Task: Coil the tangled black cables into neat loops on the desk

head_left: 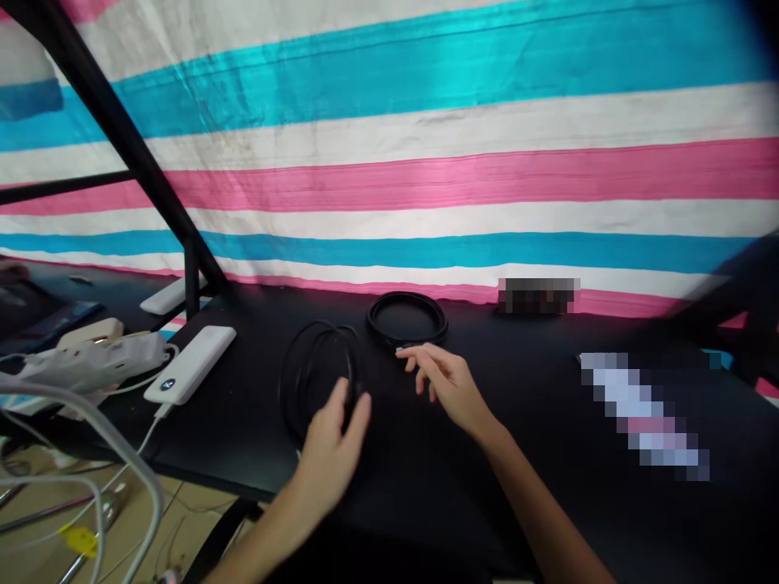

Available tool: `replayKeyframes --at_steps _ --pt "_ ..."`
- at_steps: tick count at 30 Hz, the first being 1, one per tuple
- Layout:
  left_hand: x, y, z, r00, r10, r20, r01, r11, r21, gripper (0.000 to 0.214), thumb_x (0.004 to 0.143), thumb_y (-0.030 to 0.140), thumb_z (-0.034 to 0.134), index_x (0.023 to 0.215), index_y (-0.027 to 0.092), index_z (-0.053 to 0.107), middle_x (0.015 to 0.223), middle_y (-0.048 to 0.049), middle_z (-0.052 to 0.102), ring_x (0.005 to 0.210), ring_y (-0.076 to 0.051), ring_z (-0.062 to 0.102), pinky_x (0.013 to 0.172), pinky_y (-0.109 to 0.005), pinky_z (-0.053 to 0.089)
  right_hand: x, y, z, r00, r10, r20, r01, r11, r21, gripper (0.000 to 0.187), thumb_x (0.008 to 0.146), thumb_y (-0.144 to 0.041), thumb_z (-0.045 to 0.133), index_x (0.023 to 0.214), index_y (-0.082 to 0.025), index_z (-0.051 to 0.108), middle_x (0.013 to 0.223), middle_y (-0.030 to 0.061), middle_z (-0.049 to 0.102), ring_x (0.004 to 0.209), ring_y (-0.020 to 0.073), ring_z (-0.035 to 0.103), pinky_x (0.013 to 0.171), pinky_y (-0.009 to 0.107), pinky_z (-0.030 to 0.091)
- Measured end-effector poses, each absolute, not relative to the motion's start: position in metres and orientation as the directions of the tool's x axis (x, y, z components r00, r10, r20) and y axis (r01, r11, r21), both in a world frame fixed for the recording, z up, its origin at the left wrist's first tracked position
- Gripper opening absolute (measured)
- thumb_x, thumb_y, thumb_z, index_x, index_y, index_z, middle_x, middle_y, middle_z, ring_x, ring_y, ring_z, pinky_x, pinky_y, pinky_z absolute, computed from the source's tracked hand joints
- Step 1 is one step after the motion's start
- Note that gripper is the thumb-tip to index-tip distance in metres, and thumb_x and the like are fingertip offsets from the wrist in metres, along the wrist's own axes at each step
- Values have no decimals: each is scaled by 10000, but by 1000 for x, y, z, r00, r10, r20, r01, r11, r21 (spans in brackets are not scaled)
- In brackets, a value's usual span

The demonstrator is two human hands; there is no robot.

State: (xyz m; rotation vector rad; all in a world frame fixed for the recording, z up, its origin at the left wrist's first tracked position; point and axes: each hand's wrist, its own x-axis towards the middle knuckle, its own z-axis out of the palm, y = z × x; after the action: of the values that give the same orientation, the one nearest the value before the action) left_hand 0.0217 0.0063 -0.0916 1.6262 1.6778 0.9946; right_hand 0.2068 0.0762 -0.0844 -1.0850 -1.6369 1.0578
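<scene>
Loops of a black cable (283, 369) rise above the black table, and my left hand (333, 442) is closed around one side of them. The coil is slightly blurred. Just beyond my hands, a second black cable (368, 320) lies flat in a neat round coil. Its light-coloured connector (400, 351) is at the near side of that coil. My right hand (449, 385) reaches to this connector with the index finger stretched out and the other fingers loosely bent apart. The fingertip looks close to the connector; whether it touches I cannot tell.
A white power bank (200, 361) with a plugged-in cable lies at left, beside a white power strip (97, 361). Black frame bars (131, 150) slant up at left. A striped sheet (426, 178) hangs behind the table (487, 503). Two pixelated items lie at right.
</scene>
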Motion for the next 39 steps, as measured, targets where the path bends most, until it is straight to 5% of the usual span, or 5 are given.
replayKeyframes --at_steps 9,16,20,24,39 --pt "46 -17 -96 304 952 25 625 -220 749 272 952 330 357 1045 229 591 666 -18 631 593 -186 600 586 -282 406 199 69 -88 -466 885 -24 130 41 -991 391 806 -341 644 1159 -184 587 916 37 611 534 66 538 355 149 438" --pt "0 7 -80 -176 668 723 770 -363 524 170 822 254 609 989 251 578 937 -41 615 961 -237 551 885 -393 383 202 71 -83 -465 885 34 26 52 -998 336 928 -358 453 1221 -197 486 788 -14 557 531 83 597 365 156 433" --pt "-14 19 -78 -328 848 416 454 -244 857 301 866 440 531 1059 210 554 1034 -69 606 1006 -232 557 867 -362 405 207 74 -81 -395 911 115 -35 110 -993 311 933 -405 446 1127 -180 537 676 -50 504 433 45 490 345 152 328" --pt "-8 17 -80 54 997 -55 -125 61 990 434 918 549 358 854 176 570 612 -13 598 622 -182 584 690 -328 451 211 78 -79 -261 942 211 -166 171 -971 274 912 -414 486 1007 -179 590 649 -49 539 385 31 409 357 179 290" --pt "-45 37 -64 -539 830 144 -80 -221 972 255 861 421 553 746 194 537 654 39 592 560 -126 631 529 -220 532 237 85 -63 303 877 374 -179 438 -881 317 873 -532 507 839 -217 505 405 -115 353 340 89 404 397 221 347"
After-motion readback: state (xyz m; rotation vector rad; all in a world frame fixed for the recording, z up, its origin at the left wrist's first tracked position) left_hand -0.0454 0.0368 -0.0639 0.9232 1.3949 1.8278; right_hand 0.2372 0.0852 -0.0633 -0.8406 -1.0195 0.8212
